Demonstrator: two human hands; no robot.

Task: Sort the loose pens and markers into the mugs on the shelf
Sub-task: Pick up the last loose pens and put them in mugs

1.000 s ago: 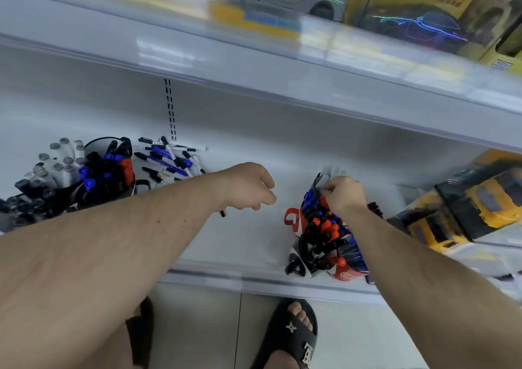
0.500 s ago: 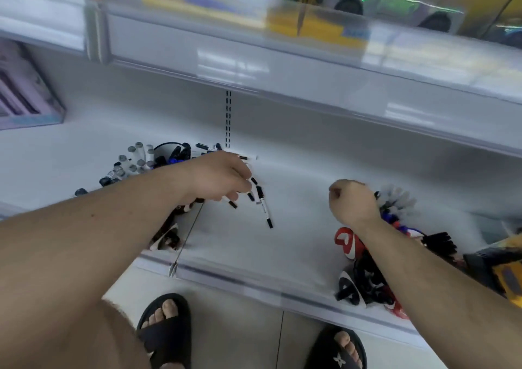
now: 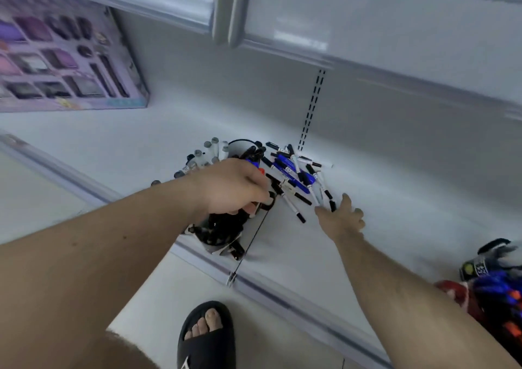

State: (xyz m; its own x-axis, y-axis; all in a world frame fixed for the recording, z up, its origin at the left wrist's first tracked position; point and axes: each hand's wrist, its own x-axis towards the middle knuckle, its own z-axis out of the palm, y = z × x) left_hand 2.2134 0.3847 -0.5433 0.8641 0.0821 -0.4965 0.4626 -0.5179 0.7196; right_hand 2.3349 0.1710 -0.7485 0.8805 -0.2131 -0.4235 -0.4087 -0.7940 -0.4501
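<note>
A pile of loose blue, black and white pens and markers (image 3: 293, 171) lies at the back of the white shelf (image 3: 395, 213). My left hand (image 3: 234, 187) hovers with curled fingers over a black mug (image 3: 223, 233) full of black markers, and a black-and-white marker (image 3: 291, 204) sticks out from its fingertips. Behind it stand a mug of grey-capped white markers (image 3: 203, 156) and a black-rimmed mug (image 3: 243, 145). My right hand (image 3: 341, 219) reaches with straight fingers to the near edge of the pile. A red mug (image 3: 452, 292) with blue and orange pens is at the far right.
A purple boxed set (image 3: 65, 58) stands at the back left of the shelf. The upper shelf's front (image 3: 282, 29) overhangs the work area. The shelf's front rail (image 3: 282, 295) runs diagonally, with my sandalled foot (image 3: 206, 334) on the floor below.
The view has swung left. My right hand left the red mug's pens, opened and reached across to the loose pile. My left hand carried its markers over the left mugs.
</note>
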